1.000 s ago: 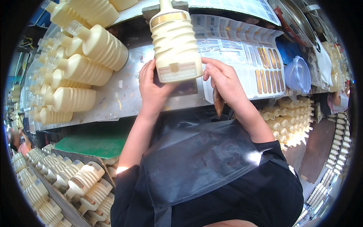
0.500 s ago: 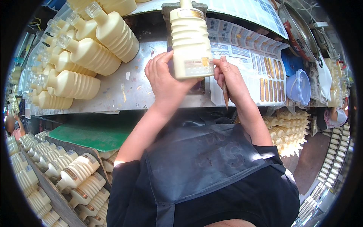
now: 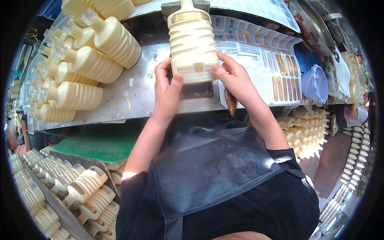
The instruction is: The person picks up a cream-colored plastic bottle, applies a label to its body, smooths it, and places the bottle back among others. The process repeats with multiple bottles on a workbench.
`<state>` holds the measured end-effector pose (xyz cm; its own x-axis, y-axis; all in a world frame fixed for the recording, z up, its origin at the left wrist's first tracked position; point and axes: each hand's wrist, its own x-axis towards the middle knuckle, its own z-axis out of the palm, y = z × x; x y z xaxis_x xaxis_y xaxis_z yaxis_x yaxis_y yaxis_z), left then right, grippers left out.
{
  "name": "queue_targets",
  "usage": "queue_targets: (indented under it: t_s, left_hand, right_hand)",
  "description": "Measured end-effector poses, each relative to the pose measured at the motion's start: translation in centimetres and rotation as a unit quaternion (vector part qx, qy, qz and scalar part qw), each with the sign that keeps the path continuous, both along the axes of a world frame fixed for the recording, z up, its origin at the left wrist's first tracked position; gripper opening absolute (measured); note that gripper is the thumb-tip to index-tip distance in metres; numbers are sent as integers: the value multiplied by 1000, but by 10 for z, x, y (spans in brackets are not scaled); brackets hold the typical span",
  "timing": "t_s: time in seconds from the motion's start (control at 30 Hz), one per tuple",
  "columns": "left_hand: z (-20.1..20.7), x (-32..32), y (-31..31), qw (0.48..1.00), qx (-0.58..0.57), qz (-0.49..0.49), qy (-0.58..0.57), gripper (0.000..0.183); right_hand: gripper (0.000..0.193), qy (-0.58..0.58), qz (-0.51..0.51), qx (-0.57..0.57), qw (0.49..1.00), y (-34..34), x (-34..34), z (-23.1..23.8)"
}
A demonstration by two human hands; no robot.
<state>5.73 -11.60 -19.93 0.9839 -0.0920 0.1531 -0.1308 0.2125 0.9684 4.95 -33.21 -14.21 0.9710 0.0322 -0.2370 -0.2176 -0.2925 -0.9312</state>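
Note:
A cream-coloured ribbed bottle [image 3: 193,46] stands in front of me at the table's back, with a gold label [image 3: 190,17] across its shoulder and a pale label with a gold square [image 3: 199,68] low on its front. My left hand [image 3: 167,86] grips the bottle's lower left side, its thumb upright along the corner. On the lower right side my right hand [image 3: 236,78] is closed on the bottle, thumb pressed against the end of the low label. A brown pointed tool [image 3: 231,103] hangs down from under the right palm; its upper part is hidden.
Several unlabelled bottles [image 3: 98,68] lie stacked at the left of the metal table [image 3: 140,90]. Label sheets [image 3: 286,66] spread to the right, beside a light blue bucket [image 3: 316,84]. Labelled bottles [image 3: 86,184] fill crates at lower left, near a green board [image 3: 96,142].
My left hand has moved from beneath the bottle to its left side. The right thumb now presses on the low label. The bottle appears slightly farther left, and the tool shows its broader face.

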Motion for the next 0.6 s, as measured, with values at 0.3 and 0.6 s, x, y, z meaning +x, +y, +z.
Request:
queue_targets:
  t_s: [0.3, 0.6]
  left_hand:
    - [6, 1, -13, 997, 39, 46, 39, 68]
    - [8, 1, -12, 997, 44, 47, 45, 69]
  right_hand:
    - [68, -23, -11, -71, 997, 8, 2, 3]
    - [66, -19, -21, -73, 997, 12, 1, 8]
